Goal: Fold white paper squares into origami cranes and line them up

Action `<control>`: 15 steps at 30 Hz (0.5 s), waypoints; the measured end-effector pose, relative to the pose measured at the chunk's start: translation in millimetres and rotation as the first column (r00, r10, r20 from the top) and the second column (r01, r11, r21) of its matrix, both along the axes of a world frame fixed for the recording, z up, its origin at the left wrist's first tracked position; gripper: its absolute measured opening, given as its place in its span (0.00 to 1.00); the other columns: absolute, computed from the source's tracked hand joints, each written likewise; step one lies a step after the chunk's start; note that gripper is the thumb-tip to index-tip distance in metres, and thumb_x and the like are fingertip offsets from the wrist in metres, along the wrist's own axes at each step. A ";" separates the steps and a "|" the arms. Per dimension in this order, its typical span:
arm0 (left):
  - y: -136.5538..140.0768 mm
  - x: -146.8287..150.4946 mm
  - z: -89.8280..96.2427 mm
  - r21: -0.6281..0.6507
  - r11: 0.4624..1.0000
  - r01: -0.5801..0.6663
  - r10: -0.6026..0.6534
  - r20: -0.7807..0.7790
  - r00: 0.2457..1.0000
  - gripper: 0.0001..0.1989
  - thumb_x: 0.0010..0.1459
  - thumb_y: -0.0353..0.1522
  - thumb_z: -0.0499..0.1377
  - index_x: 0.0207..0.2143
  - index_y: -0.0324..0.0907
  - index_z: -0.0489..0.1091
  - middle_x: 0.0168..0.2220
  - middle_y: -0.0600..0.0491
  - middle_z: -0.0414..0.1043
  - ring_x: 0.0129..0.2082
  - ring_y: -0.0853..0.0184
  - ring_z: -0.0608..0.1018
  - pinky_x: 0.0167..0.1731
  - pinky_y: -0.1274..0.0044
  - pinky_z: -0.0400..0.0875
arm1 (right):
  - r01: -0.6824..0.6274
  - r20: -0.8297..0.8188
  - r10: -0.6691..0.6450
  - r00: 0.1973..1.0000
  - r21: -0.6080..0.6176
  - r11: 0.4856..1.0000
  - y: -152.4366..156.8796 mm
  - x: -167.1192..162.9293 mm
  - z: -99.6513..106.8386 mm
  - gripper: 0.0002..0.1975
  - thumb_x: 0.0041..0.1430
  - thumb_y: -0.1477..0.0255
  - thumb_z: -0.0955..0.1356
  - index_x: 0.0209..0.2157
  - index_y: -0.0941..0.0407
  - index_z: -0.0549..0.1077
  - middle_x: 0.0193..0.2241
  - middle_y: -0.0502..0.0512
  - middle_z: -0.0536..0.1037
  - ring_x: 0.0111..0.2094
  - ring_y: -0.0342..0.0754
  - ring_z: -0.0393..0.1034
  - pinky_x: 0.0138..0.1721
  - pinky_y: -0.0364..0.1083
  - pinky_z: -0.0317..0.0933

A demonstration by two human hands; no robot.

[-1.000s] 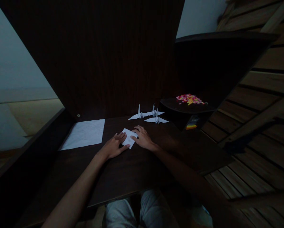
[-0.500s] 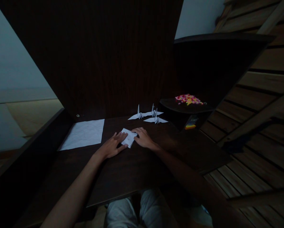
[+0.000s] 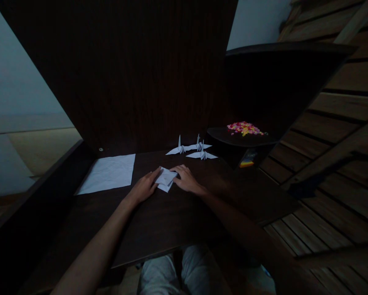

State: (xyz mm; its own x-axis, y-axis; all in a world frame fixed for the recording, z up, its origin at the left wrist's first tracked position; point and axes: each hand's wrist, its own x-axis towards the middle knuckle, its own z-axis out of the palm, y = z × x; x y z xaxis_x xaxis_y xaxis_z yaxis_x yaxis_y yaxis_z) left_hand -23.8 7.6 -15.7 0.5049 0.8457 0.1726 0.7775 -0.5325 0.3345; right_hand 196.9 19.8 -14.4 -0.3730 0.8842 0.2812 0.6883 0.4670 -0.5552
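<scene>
A small folded square of white paper [image 3: 165,177] rests on the dark table with one corner toward me. Its upper layer is partly lifted, and a lower flap shows at the near corner. My left hand [image 3: 144,187] grips the paper's left edge, fingers together along it, thumb hidden or hard to make out. On the opposite side my right hand [image 3: 185,179] holds the right corner, fingers on top and thumb at the edge. Just behind the paper stand three white origami cranes [image 3: 203,155], wings spread.
At the left lies a large white paper sheet [image 3: 110,173]. A corner shelf [image 3: 223,137] at the right bears a heap of small pink and yellow pieces [image 3: 244,128]. Dark panels rise behind and left of the table [image 3: 159,229]. Wooden slats [image 3: 350,147] stand at the far right.
My left hand has drawn back from lying flat over the paper to its left edge. The paper's upper layer now shows lifted. My right hand has hardly moved.
</scene>
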 end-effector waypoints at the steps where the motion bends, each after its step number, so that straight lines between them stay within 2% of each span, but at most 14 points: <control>1: 0.5 0.4 -1.0 0.006 1.000 -0.006 0.005 0.017 1.000 0.31 0.60 0.31 0.48 0.66 0.38 0.47 0.62 0.43 0.60 0.58 0.58 0.68 0.57 0.66 0.62 | -0.006 -0.006 0.006 1.000 0.006 1.000 -0.1 -0.3 -0.5 0.18 0.53 0.79 0.66 0.48 0.56 0.72 0.47 0.57 0.75 0.51 0.53 0.61 0.53 0.54 0.55; 8: 3.4 0.1 -5.6 0.030 0.999 -0.010 0.008 0.072 0.997 0.31 0.59 0.29 0.50 0.64 0.37 0.50 0.58 0.41 0.64 0.55 0.57 0.70 0.55 0.64 0.65 | -0.076 -0.012 0.077 0.997 0.049 0.996 0.1 -2.9 -8.0 0.24 0.55 0.81 0.65 0.54 0.57 0.67 0.51 0.60 0.71 0.53 0.50 0.61 0.56 0.52 0.53; 15: 6.1 -1.1 -8.0 0.057 0.998 0.024 -0.031 0.134 0.990 0.30 0.59 0.30 0.50 0.64 0.38 0.51 0.57 0.44 0.67 0.58 0.58 0.67 0.57 0.63 0.62 | -0.091 -0.001 0.091 0.996 0.014 0.996 -0.4 -2.1 -6.4 0.22 0.58 0.79 0.64 0.55 0.57 0.67 0.50 0.60 0.70 0.53 0.50 0.61 0.55 0.51 0.54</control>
State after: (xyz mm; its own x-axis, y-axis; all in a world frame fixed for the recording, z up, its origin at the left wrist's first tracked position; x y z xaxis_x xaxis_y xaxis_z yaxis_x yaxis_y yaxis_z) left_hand -25.0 13.6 -23.7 0.4968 0.8191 0.2868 0.7122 -0.5737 0.4046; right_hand 194.8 19.4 -20.8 -0.4510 0.8428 0.2938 0.6415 0.5350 -0.5498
